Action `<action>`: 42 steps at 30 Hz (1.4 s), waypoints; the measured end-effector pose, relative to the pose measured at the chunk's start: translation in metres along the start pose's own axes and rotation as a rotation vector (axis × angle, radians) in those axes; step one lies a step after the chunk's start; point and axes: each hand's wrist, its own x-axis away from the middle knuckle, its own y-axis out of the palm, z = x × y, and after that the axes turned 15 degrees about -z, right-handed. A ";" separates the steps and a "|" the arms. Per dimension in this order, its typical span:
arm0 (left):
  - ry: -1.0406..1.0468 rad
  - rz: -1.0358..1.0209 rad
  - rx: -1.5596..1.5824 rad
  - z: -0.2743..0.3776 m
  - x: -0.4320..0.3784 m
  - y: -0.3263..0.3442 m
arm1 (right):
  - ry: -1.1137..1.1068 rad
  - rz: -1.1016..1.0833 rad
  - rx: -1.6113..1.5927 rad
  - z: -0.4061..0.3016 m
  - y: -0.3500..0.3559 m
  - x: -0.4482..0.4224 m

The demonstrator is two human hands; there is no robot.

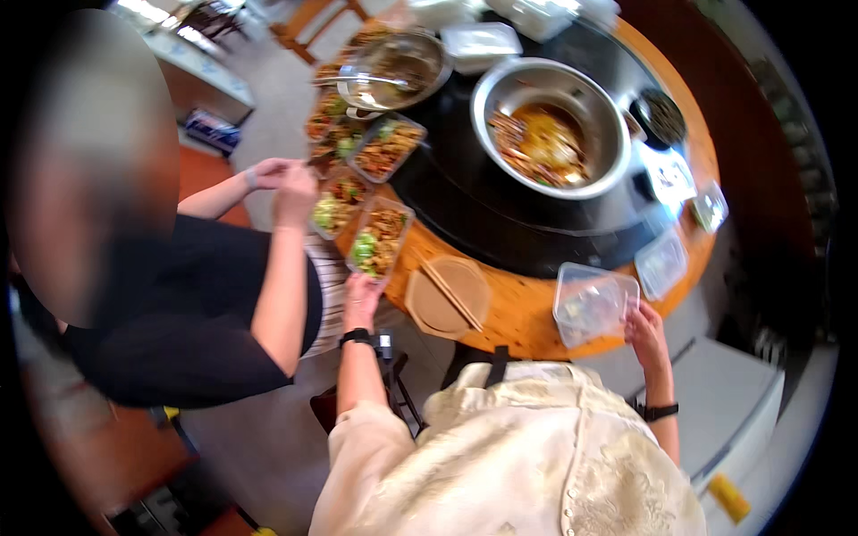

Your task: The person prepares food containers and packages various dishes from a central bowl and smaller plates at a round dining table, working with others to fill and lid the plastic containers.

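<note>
My left hand (362, 300) grips the near end of a clear plastic container (381, 240) filled with noodles or meat pieces and green vegetable. This container rests at the table's left edge, beside other filled ones. In my right hand (647, 329) is the right edge of a clear plastic container (595, 305), over the front rim of the table. Some pale bits show through its wall; whether they lie inside it I cannot tell. A pair of wooden chopsticks (448, 295) lies across a brown octagonal board (429, 309) between my hands.
On the black turntable (469, 221) stands a big steel basin (620, 157) of food in brown sauce. Behind it is a steel bowl (439, 67) with a ladle. A person (221, 295) works close on my left. Another clear container (661, 263) sits at the right edge.
</note>
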 end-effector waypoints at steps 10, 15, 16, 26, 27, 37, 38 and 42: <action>-0.131 -0.266 -0.022 -0.005 0.062 0.086 | -0.122 0.158 -0.275 0.045 -0.089 0.040; -0.182 -0.296 0.017 -0.056 0.092 0.142 | -0.128 0.092 -0.315 0.053 -0.108 0.034; -0.209 -0.316 0.029 -0.069 0.094 0.146 | -0.112 0.093 -0.297 0.048 -0.105 0.033; -0.322 -0.334 -0.078 -0.159 0.059 0.235 | -0.080 0.041 -0.276 0.030 -0.139 0.039; -0.330 -0.320 -0.094 -0.166 0.053 0.237 | -0.083 0.040 -0.267 0.027 -0.143 0.043; -0.301 -0.250 -0.122 -0.188 0.018 0.261 | -0.040 0.024 -0.178 0.022 -0.176 0.065; -0.298 -0.230 -0.131 -0.187 0.018 0.263 | -0.031 0.011 -0.172 0.021 -0.178 0.065; -0.272 -0.159 -0.223 -0.182 0.012 0.273 | -0.025 0.026 -0.171 0.023 -0.183 0.063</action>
